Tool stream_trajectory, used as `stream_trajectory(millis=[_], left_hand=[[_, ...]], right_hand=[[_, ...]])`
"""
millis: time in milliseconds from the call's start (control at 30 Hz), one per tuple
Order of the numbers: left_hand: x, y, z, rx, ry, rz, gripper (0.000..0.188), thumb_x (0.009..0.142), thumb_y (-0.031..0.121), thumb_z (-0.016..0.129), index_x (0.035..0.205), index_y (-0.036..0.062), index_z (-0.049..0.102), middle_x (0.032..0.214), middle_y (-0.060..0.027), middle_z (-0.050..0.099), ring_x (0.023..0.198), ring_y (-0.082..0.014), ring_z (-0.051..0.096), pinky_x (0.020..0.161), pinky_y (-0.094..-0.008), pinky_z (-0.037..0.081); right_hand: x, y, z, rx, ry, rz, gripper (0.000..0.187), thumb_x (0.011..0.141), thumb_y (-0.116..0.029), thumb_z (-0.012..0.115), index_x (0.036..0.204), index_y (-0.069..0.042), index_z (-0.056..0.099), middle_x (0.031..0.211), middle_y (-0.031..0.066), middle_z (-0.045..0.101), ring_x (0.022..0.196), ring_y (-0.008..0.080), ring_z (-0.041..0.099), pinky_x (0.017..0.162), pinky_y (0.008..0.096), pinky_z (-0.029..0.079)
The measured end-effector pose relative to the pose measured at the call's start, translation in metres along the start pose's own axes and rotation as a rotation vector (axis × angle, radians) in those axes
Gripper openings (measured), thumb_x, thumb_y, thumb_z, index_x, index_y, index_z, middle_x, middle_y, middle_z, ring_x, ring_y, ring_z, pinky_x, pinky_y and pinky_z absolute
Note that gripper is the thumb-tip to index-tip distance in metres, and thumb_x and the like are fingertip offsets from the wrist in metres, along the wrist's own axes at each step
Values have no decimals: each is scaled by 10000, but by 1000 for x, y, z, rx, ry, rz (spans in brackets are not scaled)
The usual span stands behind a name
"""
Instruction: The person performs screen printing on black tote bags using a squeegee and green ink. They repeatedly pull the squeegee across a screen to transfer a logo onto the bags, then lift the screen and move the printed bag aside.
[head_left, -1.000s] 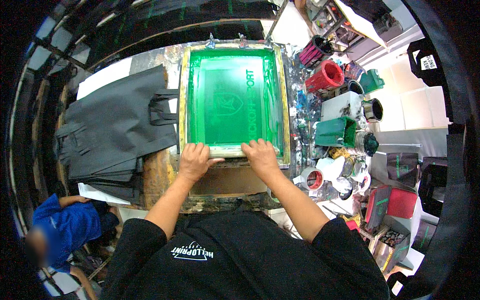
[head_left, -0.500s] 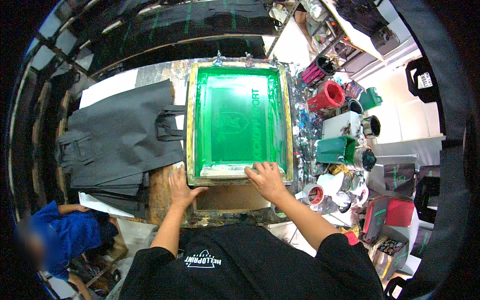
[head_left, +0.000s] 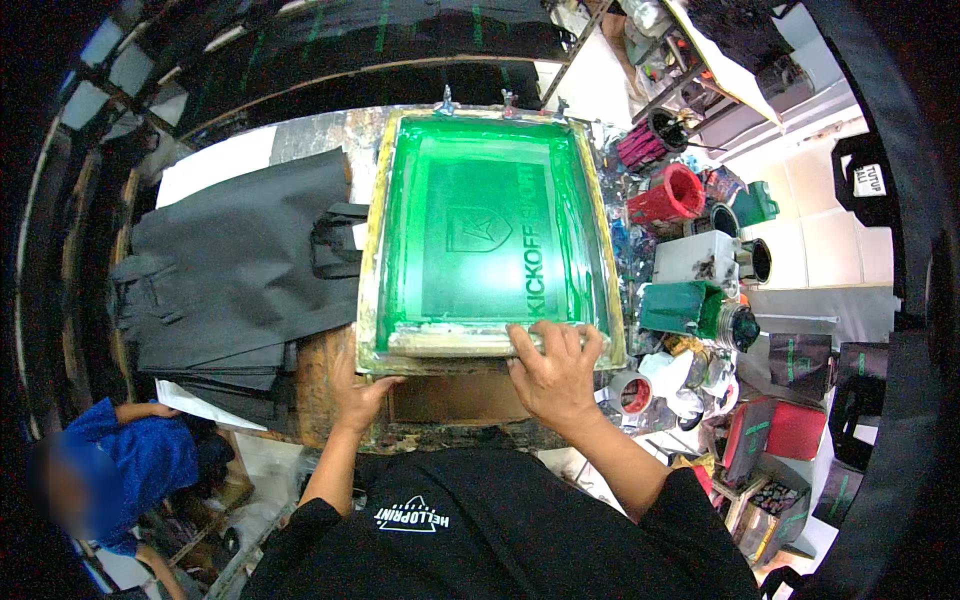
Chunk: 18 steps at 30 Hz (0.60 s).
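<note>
Fingers (head_left: 344,352) of the left hand (head_left: 354,402) extend beside the near left corner of a printing screen (head_left: 480,280), the thumb held apart along its near edge; whether they grip it cannot be told. Those of the right hand (head_left: 562,385) bend over the near edge toward its right end, across a pale bar (head_left: 450,341), clasping it against the thumb. Left to right: 1 co-worker (head_left: 150,460) in blue; dark grey bags (head_left: 240,250), stacked on the desk (head_left: 320,385); the screen at centre, coated with green ink, its near edge apparently raised, above 1 brown board (head_left: 455,398); then 1 red container (head_left: 650,203), 1 white box (head_left: 692,262), 1 dark green container (head_left: 675,308) and, nearer, 1 roll (head_left: 633,395) with a red interior.
</note>
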<state>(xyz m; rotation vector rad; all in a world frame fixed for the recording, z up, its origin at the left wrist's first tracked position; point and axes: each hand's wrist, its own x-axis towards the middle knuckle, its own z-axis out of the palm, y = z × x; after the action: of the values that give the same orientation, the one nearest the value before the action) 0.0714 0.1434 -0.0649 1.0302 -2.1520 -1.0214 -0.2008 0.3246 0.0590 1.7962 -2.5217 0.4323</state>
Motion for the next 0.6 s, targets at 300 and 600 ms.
stream_trajectory(millis=[300, 600], left_hand=[[143, 152, -32, -360, 432, 248, 889, 963, 254, 805, 1631, -31, 292, 1424, -159, 568, 1268, -219, 568, 1081, -362, 462], [57, 4, 71, 490, -12, -380, 909, 838, 385, 865, 1461, -119, 435, 1376, -344, 512, 1244, -525, 536, 1062, -555, 465]], right_hand=[[165, 18, -128, -212, 543, -173, 444, 937, -572, 663, 985, -133, 708, 882, 99, 678, 878, 300, 649, 846, 496, 406], [211, 39, -154, -210, 617, -164, 587, 968, -664, 571, 903, -113, 762, 820, 149, 736, 827, 344, 719, 827, 525, 459]])
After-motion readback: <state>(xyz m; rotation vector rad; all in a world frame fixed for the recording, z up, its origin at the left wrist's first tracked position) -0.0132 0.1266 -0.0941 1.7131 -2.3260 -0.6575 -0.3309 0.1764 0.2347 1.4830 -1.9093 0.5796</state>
